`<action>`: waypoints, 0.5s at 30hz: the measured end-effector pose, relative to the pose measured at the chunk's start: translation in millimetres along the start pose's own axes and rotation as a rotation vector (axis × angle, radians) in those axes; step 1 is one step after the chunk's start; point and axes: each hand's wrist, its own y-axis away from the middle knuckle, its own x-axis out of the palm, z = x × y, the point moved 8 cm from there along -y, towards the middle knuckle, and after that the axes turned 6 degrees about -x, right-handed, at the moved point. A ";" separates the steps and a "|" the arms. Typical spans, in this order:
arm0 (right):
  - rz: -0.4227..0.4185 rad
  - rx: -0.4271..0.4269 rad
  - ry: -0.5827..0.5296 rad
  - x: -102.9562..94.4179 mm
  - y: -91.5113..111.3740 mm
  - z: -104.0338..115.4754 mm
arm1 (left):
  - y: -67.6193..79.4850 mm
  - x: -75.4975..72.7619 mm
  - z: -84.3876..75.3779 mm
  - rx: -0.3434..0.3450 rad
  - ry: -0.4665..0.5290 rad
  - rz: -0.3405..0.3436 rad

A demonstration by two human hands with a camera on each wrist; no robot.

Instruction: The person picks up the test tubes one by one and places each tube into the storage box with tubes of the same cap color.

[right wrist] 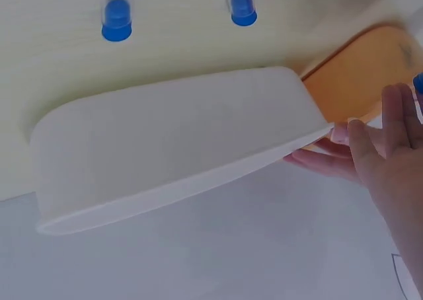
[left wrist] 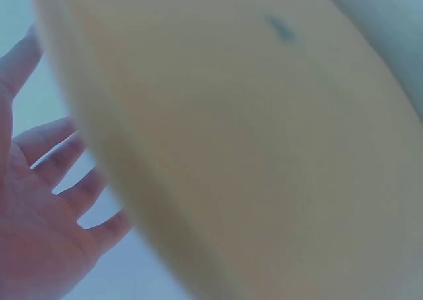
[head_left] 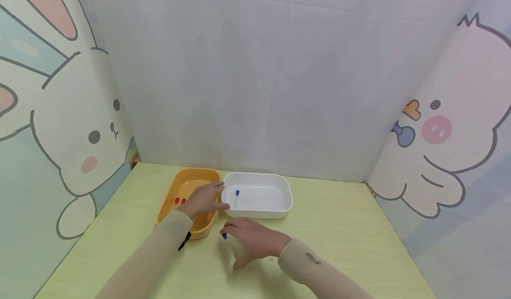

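Note:
In the head view my right hand [head_left: 257,239] holds a clear tube with a blue cap [head_left: 224,236] above the table, fingers by the cap and thumb near the other end. My left hand [head_left: 204,199] reaches over the orange tray [head_left: 175,184], its spread fingertips at the left rim of the white tray [head_left: 259,214]. The left wrist view shows this hand [left wrist: 46,201] with fingers fairly straight, beside the blurred orange tray wall. One blue-capped tube [head_left: 237,193] lies inside the white tray. Red caps [head_left: 177,200] show in the orange one, partly behind the left hand.
Two more blue-capped tubes [right wrist: 117,19] lie on the table in the right wrist view, mostly hidden by the right arm in the head view. Both trays stand side by side on the pale yellow table [head_left: 335,228], before a grey-white curtain [head_left: 247,77].

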 end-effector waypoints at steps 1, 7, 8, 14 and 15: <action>-0.008 0.005 -0.010 -2.9 1.6 -2.2 | 0.1 -0.4 -0.2 -0.002 -0.002 0.002; -0.057 0.026 -0.039 -19.9 8.6 -13.7 | -0.3 -1.3 -0.5 -0.003 -0.025 0.006; -0.061 0.032 -0.047 -22.1 9.5 -15.8 | -0.6 -1.5 -0.9 0.001 -0.031 0.004; -0.090 0.070 -0.074 -36.5 12.9 -28.9 | -0.8 -2.8 -3.6 0.026 -0.037 -0.003; -0.092 0.078 -0.083 -38.7 13.0 -31.3 | -0.6 -3.2 -3.9 0.026 -0.034 -0.004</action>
